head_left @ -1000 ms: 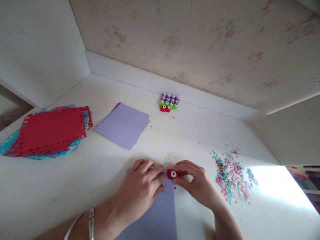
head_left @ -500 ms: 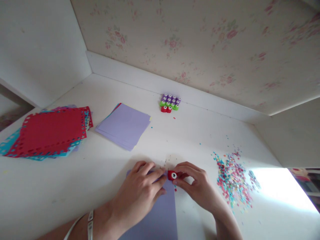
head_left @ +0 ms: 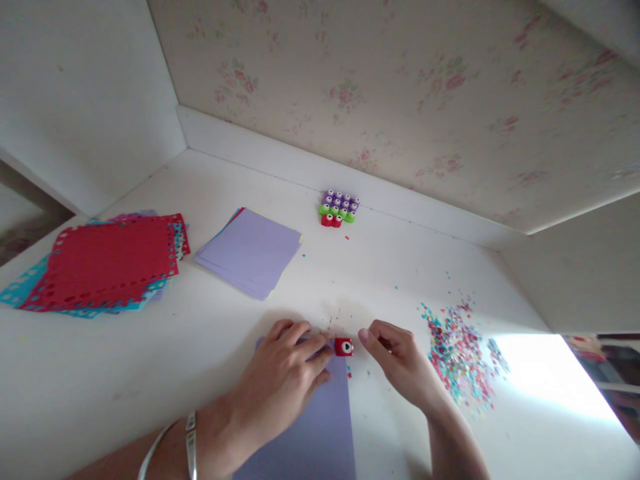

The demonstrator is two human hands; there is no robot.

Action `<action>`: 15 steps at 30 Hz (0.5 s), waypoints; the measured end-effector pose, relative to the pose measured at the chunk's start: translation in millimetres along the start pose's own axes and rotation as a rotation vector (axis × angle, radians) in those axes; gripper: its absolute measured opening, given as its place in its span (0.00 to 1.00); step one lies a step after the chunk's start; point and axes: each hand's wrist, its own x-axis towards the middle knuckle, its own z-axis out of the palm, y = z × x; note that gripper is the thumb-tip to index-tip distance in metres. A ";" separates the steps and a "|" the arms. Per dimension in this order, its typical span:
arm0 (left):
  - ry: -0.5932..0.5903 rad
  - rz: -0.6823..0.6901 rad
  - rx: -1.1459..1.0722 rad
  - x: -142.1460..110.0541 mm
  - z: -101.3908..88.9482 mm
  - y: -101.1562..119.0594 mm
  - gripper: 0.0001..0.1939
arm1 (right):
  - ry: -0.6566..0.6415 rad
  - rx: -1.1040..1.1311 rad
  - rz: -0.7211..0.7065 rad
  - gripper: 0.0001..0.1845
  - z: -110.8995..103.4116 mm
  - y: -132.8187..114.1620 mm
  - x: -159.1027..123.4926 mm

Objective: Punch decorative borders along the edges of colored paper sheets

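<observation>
My left hand (head_left: 290, 377) lies over a purple sheet of paper (head_left: 313, 437), its fingers spread and pressing the sheet to the table. At the sheet's upper right corner sits a small red craft punch (head_left: 344, 347) with a white button marked by a dark shape. The fingertips of my left hand are close beside it. My right hand (head_left: 400, 357) is just right of the punch, not touching it. Its fingers are curled in with the thumb against them, and nothing shows in the grip. Tiny paper cutouts (head_left: 349, 375) lie below the punch.
Several purple, green and red punches (head_left: 340, 207) stand grouped by the wall. A stack of plain purple paper (head_left: 255, 250) lies left of centre. Farther left is a pile of red and blue sheets (head_left: 110, 260) with punched edges. Colourful confetti (head_left: 463, 353) is heaped at right.
My right hand has let go of the red punch and drawn slightly right. The punch stays at the paper's corner. My left hand keeps its place on the sheet.
</observation>
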 end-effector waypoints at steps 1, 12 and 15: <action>-0.002 0.005 0.004 -0.1 0.3 -0.2 0.14 | -0.042 -0.048 0.052 0.28 -2.5 -2.6 1.2; -0.018 0.028 0.038 -0.7 1.5 -2.5 0.12 | -0.460 -0.390 0.243 0.38 -18.0 -20.5 36.9; -0.019 0.028 0.039 -0.5 1.0 -2.5 0.10 | -0.488 -0.416 0.284 0.38 -17.2 -23.2 42.7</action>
